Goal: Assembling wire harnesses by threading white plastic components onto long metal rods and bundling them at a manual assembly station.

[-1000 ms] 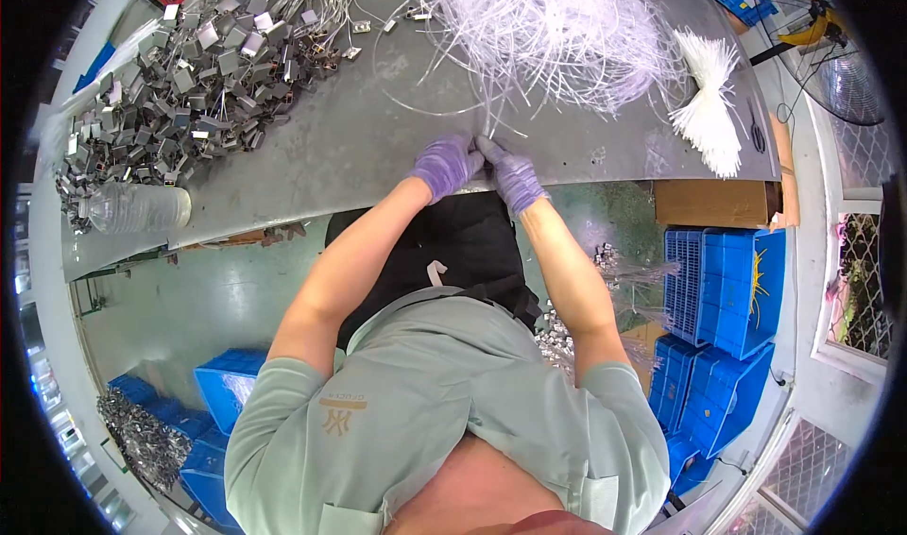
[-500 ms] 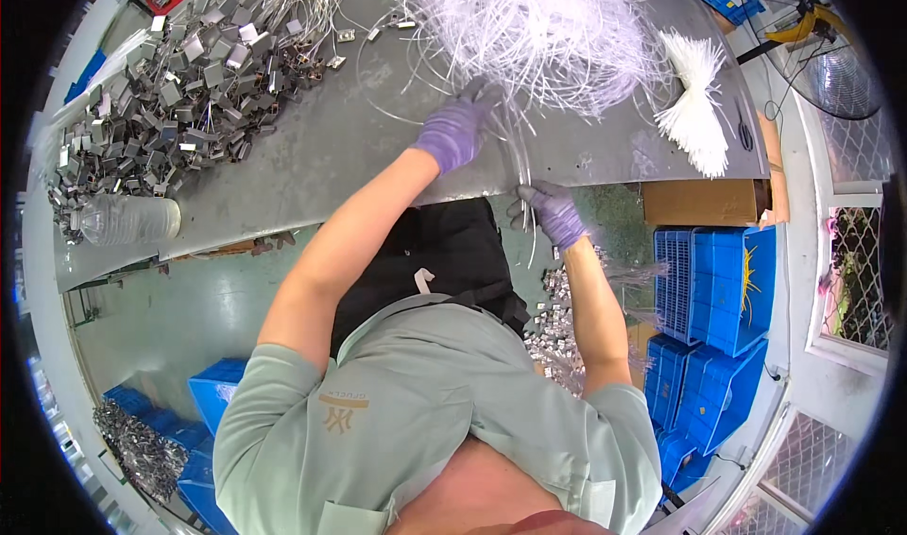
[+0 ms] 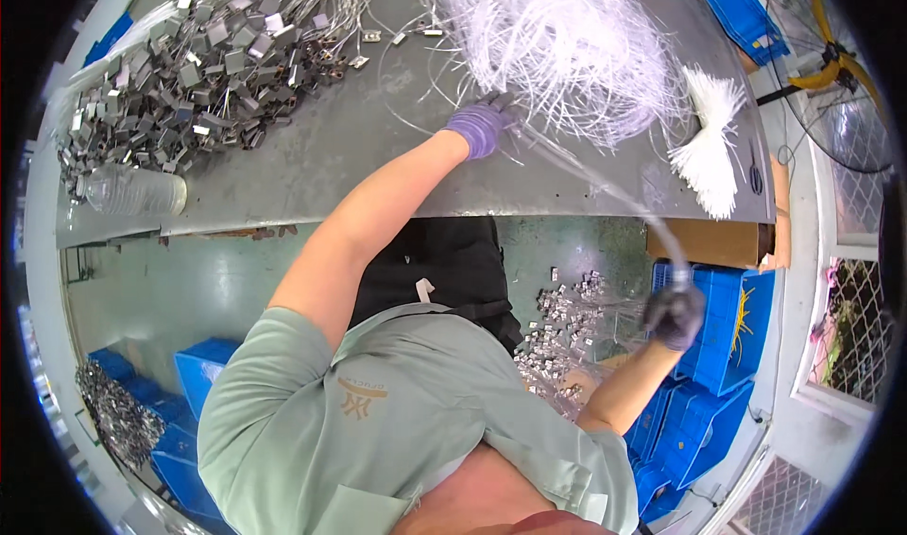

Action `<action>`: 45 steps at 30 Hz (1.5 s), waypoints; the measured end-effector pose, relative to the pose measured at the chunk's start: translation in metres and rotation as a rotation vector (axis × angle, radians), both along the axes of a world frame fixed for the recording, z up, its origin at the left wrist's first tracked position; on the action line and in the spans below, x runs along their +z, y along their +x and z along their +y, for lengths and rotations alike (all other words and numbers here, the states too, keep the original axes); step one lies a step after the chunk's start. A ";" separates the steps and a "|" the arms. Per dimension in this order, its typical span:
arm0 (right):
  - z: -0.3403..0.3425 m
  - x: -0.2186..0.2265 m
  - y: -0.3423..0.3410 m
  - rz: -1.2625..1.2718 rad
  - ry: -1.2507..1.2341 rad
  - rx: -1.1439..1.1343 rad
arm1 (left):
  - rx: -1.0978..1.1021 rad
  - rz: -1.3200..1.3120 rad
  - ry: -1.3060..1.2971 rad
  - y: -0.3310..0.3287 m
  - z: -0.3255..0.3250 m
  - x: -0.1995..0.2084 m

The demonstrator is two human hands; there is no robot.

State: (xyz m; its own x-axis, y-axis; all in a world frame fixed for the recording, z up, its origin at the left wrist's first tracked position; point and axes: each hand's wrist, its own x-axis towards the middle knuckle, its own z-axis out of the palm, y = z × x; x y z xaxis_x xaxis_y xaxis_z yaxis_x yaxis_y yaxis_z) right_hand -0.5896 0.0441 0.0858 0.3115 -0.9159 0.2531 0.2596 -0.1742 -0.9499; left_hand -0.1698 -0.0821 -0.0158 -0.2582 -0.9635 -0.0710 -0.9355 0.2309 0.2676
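A thin bundle of clear strands [image 3: 605,184] runs slantwise over the table's front edge between my two hands. My right hand [image 3: 675,314], in a purple and grey glove and blurred by motion, grips its lower end beside the blue crates. At the other end, my left hand [image 3: 480,127], gloved alike, lies over the table with its fingertips closed around the strands; the grip is partly hidden. Just beyond my left hand spreads a big tangled heap of clear strands [image 3: 576,49]. To the right of the heap lies a tied bundle of white strands [image 3: 707,143].
A pile of small grey metal-cased parts [image 3: 203,77] covers the left of the grey table [image 3: 331,171], beside a clear plastic bottle [image 3: 137,191]. Blue crates [image 3: 723,346] and a cardboard box [image 3: 709,240] stand at right. Small metal-ended parts [image 3: 557,346] lie below the table. A fan [image 3: 831,67] is far right.
My right hand has swung right and toward me, drawing the strands out into a long line. My left hand has stayed near the heap's edge. The whole view has shifted slightly.
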 end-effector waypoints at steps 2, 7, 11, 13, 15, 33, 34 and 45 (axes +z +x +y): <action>-0.025 0.031 0.010 -0.117 -0.035 -0.159 | 0.012 -0.036 -0.007 0.004 -0.002 -0.005; -0.080 0.070 0.026 -0.269 -0.179 -0.109 | -0.050 -0.068 0.022 0.005 0.005 0.004; -0.115 0.075 0.127 -0.200 0.263 -0.285 | -0.078 -0.004 -0.055 0.019 0.013 0.010; -0.133 0.026 0.158 -0.023 0.190 -0.065 | -0.031 0.073 -0.118 0.029 0.014 0.026; -0.123 0.002 0.203 0.115 0.337 -0.084 | 0.092 0.147 -0.251 0.049 0.015 0.038; -0.127 -0.143 0.224 0.285 0.346 -0.148 | 0.417 -0.164 -0.088 0.167 -0.103 0.005; -0.128 -0.138 0.224 0.314 0.331 -0.153 | 0.419 -0.172 -0.085 0.170 -0.097 0.005; -0.128 -0.137 0.224 0.225 0.382 -0.132 | 0.310 -0.302 0.061 0.195 0.039 0.029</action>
State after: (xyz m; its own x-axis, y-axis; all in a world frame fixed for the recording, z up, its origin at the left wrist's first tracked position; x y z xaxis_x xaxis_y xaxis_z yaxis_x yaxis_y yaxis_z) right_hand -0.3654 -0.0842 -0.0514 0.1947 -0.9659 -0.1706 0.0384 0.1813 -0.9827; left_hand 0.0250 -0.0428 0.0131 0.0837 -0.9838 -0.1585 -0.9964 -0.0809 -0.0239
